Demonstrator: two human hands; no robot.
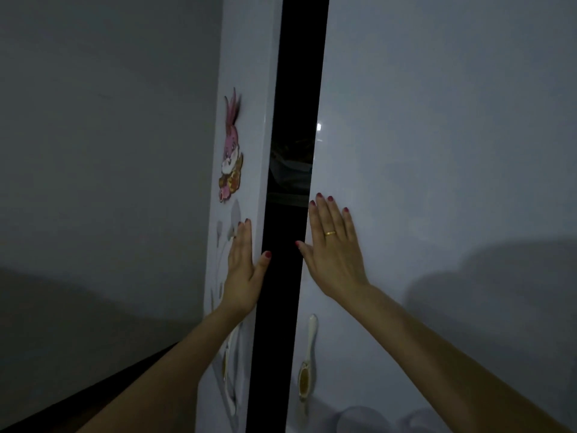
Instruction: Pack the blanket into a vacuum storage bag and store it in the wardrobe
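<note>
Both hands lie flat with straight fingers, holding nothing: the left hand (242, 264) presses on the narrow left white glossy wardrobe door (249, 89), its thumb hooked over the door's inner edge, while the right hand (335, 245), a gold ring on one finger, is spread palm-down on the wide right white glossy wardrobe door (437, 135), thumb reaching toward the gap. Palms placed this way, just beside the free edges rather than on the handles, suit pushing the two doors shut together, so the closing step looks under way and the task seems nearly done. Nearer and lower, a cream and gold ornate door handle (307, 357) hangs unused on the right door, with a matching one partly hidden behind the left forearm. A pink rabbit sticker (231, 151) sits on the left door above the left hand. Farther in, through the dark gap (281, 276) between the doors, a pale shiny folded mass (290, 176) rests at about fingertip height; it is probably the packed vacuum bag with the blanket, though the gloom prevents certainty. Grey wall (93, 120) stands at far left.
</note>
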